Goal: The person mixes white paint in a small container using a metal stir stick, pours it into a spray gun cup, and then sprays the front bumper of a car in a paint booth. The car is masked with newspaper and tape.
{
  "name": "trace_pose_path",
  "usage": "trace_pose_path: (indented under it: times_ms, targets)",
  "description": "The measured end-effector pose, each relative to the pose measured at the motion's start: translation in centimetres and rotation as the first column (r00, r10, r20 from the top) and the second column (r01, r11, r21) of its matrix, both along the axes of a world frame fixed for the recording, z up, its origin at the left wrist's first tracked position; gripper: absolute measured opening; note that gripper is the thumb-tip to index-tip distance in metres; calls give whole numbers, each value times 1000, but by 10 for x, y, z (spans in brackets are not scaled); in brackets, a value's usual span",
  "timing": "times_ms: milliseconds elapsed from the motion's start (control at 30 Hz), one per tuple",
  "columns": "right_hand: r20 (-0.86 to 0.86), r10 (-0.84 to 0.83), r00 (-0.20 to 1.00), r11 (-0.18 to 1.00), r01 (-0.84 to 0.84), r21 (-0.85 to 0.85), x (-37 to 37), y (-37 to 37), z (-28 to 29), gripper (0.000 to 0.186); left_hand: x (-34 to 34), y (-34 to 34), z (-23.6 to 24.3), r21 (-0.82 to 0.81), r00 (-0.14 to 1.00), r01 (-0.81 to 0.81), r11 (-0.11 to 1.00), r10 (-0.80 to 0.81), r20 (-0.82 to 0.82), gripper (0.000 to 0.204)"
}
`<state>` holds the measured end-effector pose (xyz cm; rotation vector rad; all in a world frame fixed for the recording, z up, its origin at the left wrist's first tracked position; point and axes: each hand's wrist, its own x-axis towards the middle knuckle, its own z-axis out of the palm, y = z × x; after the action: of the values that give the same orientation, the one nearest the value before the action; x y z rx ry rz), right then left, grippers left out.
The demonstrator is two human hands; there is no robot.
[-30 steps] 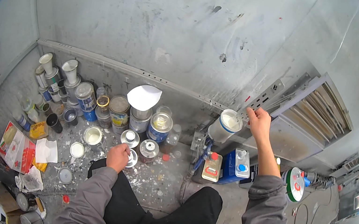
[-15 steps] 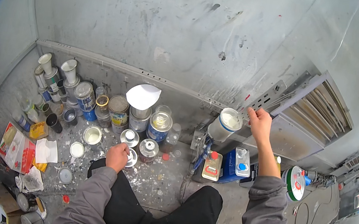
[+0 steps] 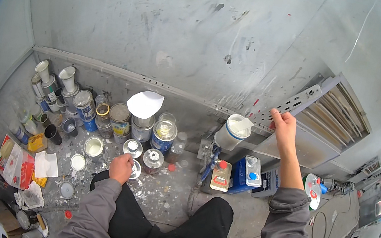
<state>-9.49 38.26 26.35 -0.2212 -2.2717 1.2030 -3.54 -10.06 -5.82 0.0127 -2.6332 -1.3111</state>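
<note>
Fingers of the right hand (image 3: 284,125) clamp the slotted stick (image 3: 299,100), its lower end in the blue-banded cup (image 3: 229,140)! Stirring, seemingly, wanting a steady sweep next; left of the cup, the left hand (image 3: 120,168) meets a silver-topped can (image 3: 135,172), its grip unclear.

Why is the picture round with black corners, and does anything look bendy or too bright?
In the head view, the wide fisheye lens leaves the corners black; in that same head view, the wall rail bows, the white paper atop a can looks nearly washed out, and the right hand looks fairly sharp.
</note>
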Motion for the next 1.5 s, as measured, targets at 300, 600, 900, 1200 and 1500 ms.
trace_pose_path:
  times_ms: [300, 600, 900, 1200, 1500]
  targets:
    - [-91, 9, 996, 990, 4, 143, 10, -2, 61, 41, -2, 1, -2, 3, 1000, 3, 1000, -3, 1, 13]
    - [-170, 58, 984, 984, -28, 176, 11, -5, 89, 40, -5, 0, -7, -2, 1000, 16, 1000, -16, -7, 12]
    - [-185, 61, 981, 978, -21, 209, 6, -3, 106, 40, -4, 0, -6, -12, 1000, 6, 1000, -6, -11, 12]
    - [-174, 60, 983, 975, -21, 219, 10, -12, 121, 42, -3, 1, -2, -14, 1000, -11, 1000, 11, -10, 12]
    - [-196, 51, 979, 971, -4, 238, 6, -9, 124, 40, -5, -1, -7, -2, 1000, 3, 1000, -3, -12, 11]
